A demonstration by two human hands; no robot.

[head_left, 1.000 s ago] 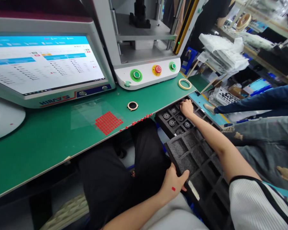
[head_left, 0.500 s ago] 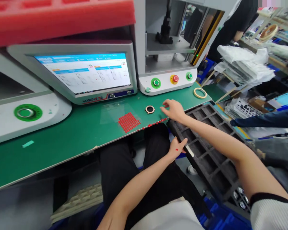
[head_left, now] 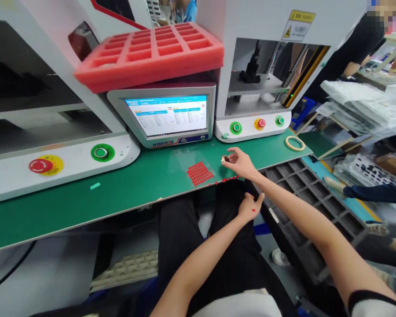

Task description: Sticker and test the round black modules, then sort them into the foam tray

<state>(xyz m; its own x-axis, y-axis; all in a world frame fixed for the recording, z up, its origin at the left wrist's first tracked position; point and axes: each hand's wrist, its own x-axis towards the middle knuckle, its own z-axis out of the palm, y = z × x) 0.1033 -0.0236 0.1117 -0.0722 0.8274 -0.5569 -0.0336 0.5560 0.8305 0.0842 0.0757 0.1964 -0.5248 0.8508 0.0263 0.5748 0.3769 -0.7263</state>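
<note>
My right hand (head_left: pixel 240 164) is closed over the green tabletop (head_left: pixel 145 185), pinching a small round watch case (head_left: pixel 225 159) with a dark face between thumb and fingers. Just left of it, a square grid of small red stickers (head_left: pixel 200 173) lies on a clear sheet. Below the table edge, my left hand (head_left: pixel 250 208) has its thumb and fingers apart and holds nothing I can see; one red sticker (head_left: pixel 253 210) is stuck on its back. Close beside that hand is the near edge of a black compartment tray (head_left: pixel 273 215), partly hidden under my right arm.
A monitor (head_left: pixel 171 118) stands at the back with a red foam tray (head_left: pixel 152 66) on top. Machine panels with buttons flank it, including a red stop button (head_left: pixel 260 123). A tape ring (head_left: pixel 295 143) lies at right. More red stickers line the table's front edge.
My right hand has taken hold of the watch case, which lay on the table before, and lifted it. The left hand has come away from the tray's edge. The view has shifted left.
</note>
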